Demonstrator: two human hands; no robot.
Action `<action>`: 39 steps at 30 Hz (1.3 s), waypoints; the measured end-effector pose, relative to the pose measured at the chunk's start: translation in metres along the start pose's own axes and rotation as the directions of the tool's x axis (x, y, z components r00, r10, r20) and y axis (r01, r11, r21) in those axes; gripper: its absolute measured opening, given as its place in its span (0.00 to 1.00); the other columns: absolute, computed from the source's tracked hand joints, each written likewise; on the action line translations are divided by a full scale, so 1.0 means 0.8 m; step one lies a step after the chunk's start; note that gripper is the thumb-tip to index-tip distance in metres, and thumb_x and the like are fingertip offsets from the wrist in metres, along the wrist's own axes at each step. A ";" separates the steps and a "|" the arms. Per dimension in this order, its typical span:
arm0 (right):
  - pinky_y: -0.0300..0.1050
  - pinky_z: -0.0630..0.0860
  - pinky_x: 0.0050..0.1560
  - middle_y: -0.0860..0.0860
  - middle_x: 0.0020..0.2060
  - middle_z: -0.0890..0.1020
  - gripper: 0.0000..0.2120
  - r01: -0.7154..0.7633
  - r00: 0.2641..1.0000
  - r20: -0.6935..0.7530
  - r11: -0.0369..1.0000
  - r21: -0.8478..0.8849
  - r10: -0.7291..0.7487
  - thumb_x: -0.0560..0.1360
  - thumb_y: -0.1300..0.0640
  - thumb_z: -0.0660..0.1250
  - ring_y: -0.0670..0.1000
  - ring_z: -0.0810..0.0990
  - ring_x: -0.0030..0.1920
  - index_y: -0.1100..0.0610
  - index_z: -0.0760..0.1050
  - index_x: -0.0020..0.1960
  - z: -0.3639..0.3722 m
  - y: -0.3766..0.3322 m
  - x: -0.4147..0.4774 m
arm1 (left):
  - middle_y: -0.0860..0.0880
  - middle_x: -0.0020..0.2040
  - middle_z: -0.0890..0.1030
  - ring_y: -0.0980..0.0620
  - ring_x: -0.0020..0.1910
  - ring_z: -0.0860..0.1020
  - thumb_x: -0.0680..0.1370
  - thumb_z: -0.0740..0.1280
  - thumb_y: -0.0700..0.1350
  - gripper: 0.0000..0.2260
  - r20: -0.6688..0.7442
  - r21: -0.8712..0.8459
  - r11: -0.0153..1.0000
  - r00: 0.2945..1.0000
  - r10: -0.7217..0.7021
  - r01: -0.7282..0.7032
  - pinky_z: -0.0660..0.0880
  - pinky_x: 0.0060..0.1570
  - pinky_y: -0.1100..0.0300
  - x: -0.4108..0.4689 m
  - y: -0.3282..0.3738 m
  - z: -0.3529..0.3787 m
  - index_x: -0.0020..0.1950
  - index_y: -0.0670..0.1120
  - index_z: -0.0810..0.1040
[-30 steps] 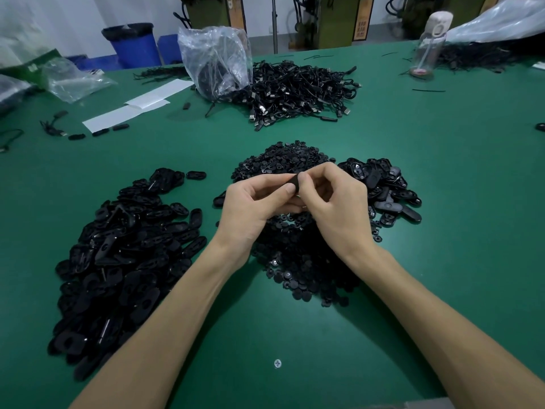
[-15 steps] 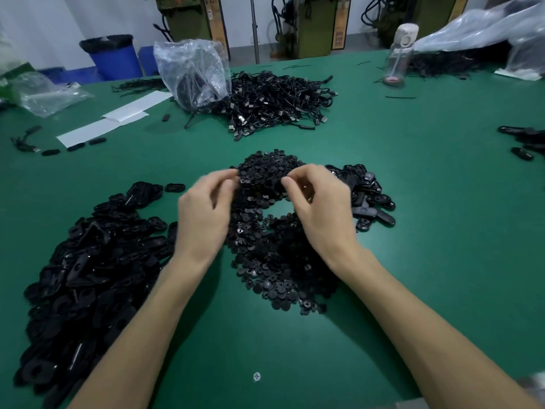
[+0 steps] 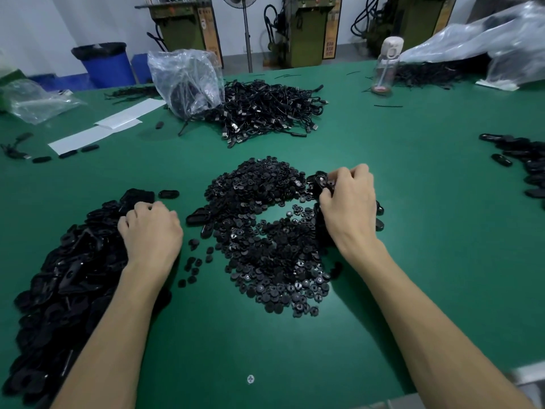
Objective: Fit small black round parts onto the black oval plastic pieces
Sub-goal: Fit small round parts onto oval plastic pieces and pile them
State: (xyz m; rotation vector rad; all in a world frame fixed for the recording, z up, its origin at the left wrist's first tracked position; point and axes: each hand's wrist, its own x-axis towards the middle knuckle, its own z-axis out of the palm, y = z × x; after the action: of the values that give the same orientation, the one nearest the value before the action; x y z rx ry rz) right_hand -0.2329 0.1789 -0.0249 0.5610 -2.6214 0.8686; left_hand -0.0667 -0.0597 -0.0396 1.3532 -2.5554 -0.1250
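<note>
Oval pieces (image 3: pixel 73 270), glossy black plastic: right hand (image 3: pixel 349 208) pinches one; left hand (image 3: pixel 150 231) curled atop heap, grip unclear.

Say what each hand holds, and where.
The right hand pinches a black oval piece by one end. The left hand rests, fingers curled, on the left pile; whether it grips anything cannot be told.
</note>
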 end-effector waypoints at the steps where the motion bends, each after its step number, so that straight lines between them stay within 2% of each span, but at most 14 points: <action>1: 0.54 0.72 0.56 0.58 0.54 0.72 0.10 0.028 0.999 -0.018 1.000 0.013 -0.027 0.80 0.63 0.63 0.59 0.71 0.56 0.64 0.77 0.60 0.001 -0.002 -0.001 | 0.31 0.65 0.74 0.31 0.66 0.71 0.86 0.59 0.42 0.15 -0.027 -0.025 1.000 1.000 -0.009 0.008 0.64 0.70 0.36 0.000 0.001 -0.001 0.63 0.32 0.77; 4: 0.49 0.72 0.55 0.55 0.52 0.73 0.11 0.152 0.987 -0.056 0.986 0.074 -0.148 0.81 0.60 0.65 0.55 0.71 0.54 0.63 0.78 0.60 0.007 -0.011 -0.008 | 0.31 0.71 0.66 0.31 0.71 0.64 0.84 0.61 0.38 0.15 -0.141 -0.133 0.991 0.990 -0.021 0.002 0.62 0.73 0.38 -0.001 0.001 -0.008 0.70 0.33 0.72; 7: 0.47 0.69 0.59 0.52 0.53 0.74 0.14 0.275 0.960 0.032 0.956 0.101 -0.280 0.82 0.53 0.66 0.52 0.71 0.56 0.59 0.79 0.64 0.014 -0.019 -0.016 | 0.34 0.82 0.57 0.36 0.81 0.55 0.84 0.58 0.36 0.23 -0.078 -0.102 0.993 0.996 0.047 -0.055 0.52 0.80 0.40 0.002 -0.002 -0.007 0.80 0.35 0.62; 8: 0.48 0.66 0.61 0.51 0.56 0.75 0.17 0.313 0.943 0.090 0.945 0.091 -0.321 0.82 0.50 0.66 0.52 0.70 0.59 0.57 0.79 0.66 0.017 -0.021 -0.019 | 0.36 0.82 0.58 0.38 0.82 0.55 0.84 0.58 0.36 0.23 -0.025 -0.067 0.996 0.998 0.062 -0.063 0.51 0.80 0.39 0.004 -0.003 -0.005 0.81 0.36 0.62; 10: 0.49 0.61 0.66 0.50 0.63 0.75 0.21 0.369 0.904 0.196 0.925 0.090 -0.380 0.82 0.44 0.64 0.51 0.68 0.65 0.52 0.76 0.71 0.023 -0.026 -0.024 | 0.35 0.79 0.65 0.37 0.79 0.63 0.84 0.57 0.36 0.21 0.020 -0.006 0.998 0.997 0.070 -0.070 0.55 0.78 0.38 0.007 -0.005 -0.002 0.77 0.34 0.67; 13: 0.52 0.58 0.69 0.48 0.66 0.73 0.25 0.409 0.856 0.300 0.907 0.102 -0.420 0.82 0.40 0.62 0.51 0.66 0.68 0.50 0.73 0.74 0.031 -0.031 -0.032 | 0.32 0.66 0.77 0.33 0.64 0.75 0.83 0.60 0.36 0.15 -0.048 0.054 0.995 0.995 0.084 -0.081 0.65 0.70 0.38 0.009 -0.004 0.000 0.67 0.31 0.77; 15: 0.52 0.58 0.68 0.47 0.66 0.74 0.23 0.411 0.842 0.335 0.905 0.108 -0.423 0.82 0.39 0.62 0.51 0.66 0.68 0.48 0.75 0.72 0.034 -0.031 -0.034 | 0.33 0.61 0.78 0.32 0.61 0.76 0.84 0.62 0.38 0.13 -0.075 0.076 0.995 0.994 0.076 -0.070 0.66 0.68 0.39 0.008 -0.002 0.000 0.64 0.33 0.78; 19: 0.50 0.60 0.65 0.46 0.59 0.75 0.15 0.403 0.841 0.335 0.905 0.138 -0.425 0.81 0.42 0.65 0.51 0.68 0.63 0.48 0.81 0.60 0.033 -0.030 -0.033 | 0.34 0.64 0.75 0.32 0.65 0.70 0.83 0.67 0.42 0.11 -0.113 0.036 0.999 0.993 0.039 -0.035 0.62 0.70 0.39 0.006 -0.004 -0.001 0.61 0.36 0.79; 23: 0.46 0.61 0.58 0.47 0.52 0.75 0.10 0.391 0.842 0.326 0.903 0.179 -0.430 0.81 0.46 0.68 0.52 0.69 0.58 0.51 0.81 0.54 0.032 -0.032 -0.034 | 0.36 0.66 0.74 0.34 0.66 0.68 0.84 0.67 0.42 0.10 -0.131 0.036 0.999 0.991 0.032 -0.027 0.61 0.69 0.39 0.006 -0.002 -0.001 0.60 0.37 0.80; 26: 0.45 0.60 0.54 0.46 0.49 0.75 0.08 0.390 0.837 0.326 0.897 0.206 -0.439 0.80 0.48 0.69 0.51 0.69 0.56 0.52 0.81 0.52 0.030 -0.033 -0.035 | 0.35 0.63 0.75 0.34 0.64 0.69 0.84 0.67 0.41 0.10 -0.146 -0.024 0.999 0.988 0.040 -0.044 0.66 0.65 0.39 0.007 -0.003 -0.001 0.59 0.34 0.81; 32: 0.49 0.66 0.59 0.48 0.48 0.78 0.08 0.351 0.866 0.242 0.876 0.331 -0.438 0.79 0.51 0.71 0.52 0.72 0.53 0.55 0.82 0.47 0.029 -0.034 -0.034 | 0.36 0.58 0.77 0.35 0.59 0.73 0.85 0.64 0.42 0.10 -0.272 -0.132 0.989 0.962 0.023 -0.062 0.66 0.62 0.40 0.003 -0.001 -0.006 0.58 0.36 0.79; 35: 0.48 0.70 0.58 0.48 0.45 0.80 0.08 0.340 0.877 0.196 0.855 0.392 -0.438 0.79 0.52 0.71 0.52 0.74 0.50 0.56 0.82 0.48 0.028 -0.034 -0.035 | 0.43 0.52 0.80 0.43 0.49 0.78 0.87 0.61 0.44 0.08 -0.297 -0.441 0.889 0.955 -0.015 -0.124 0.73 0.47 0.51 -0.002 0.010 -0.013 0.56 0.40 0.76; 37: 0.47 0.73 0.53 0.46 0.43 0.81 0.07 0.327 0.888 0.171 0.849 0.416 -0.427 0.80 0.52 0.70 0.49 0.75 0.48 0.55 0.82 0.48 0.027 -0.034 -0.034 | 0.48 0.48 0.81 0.52 0.38 0.78 0.87 0.60 0.46 0.07 -0.201 -0.662 0.741 0.979 -0.030 -0.114 0.72 0.35 0.58 -0.007 0.023 -0.016 0.54 0.45 0.74; 39: 0.48 0.76 0.50 0.46 0.43 0.82 0.06 0.286 0.900 0.171 0.839 0.463 -0.401 0.81 0.53 0.70 0.48 0.77 0.46 0.55 0.82 0.50 0.025 -0.033 -0.033 | 0.47 0.47 0.82 0.58 0.30 0.76 0.87 0.61 0.44 0.06 -0.034 -0.832 0.553 0.999 0.010 -0.034 0.72 0.28 0.62 -0.016 0.039 -0.015 0.52 0.45 0.75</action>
State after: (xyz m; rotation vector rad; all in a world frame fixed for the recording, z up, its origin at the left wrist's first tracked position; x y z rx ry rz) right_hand -0.2014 0.1536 -0.0382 1.3076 -2.4184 1.3285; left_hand -0.0819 -0.0309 -0.0246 0.8857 -1.9684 -1.1565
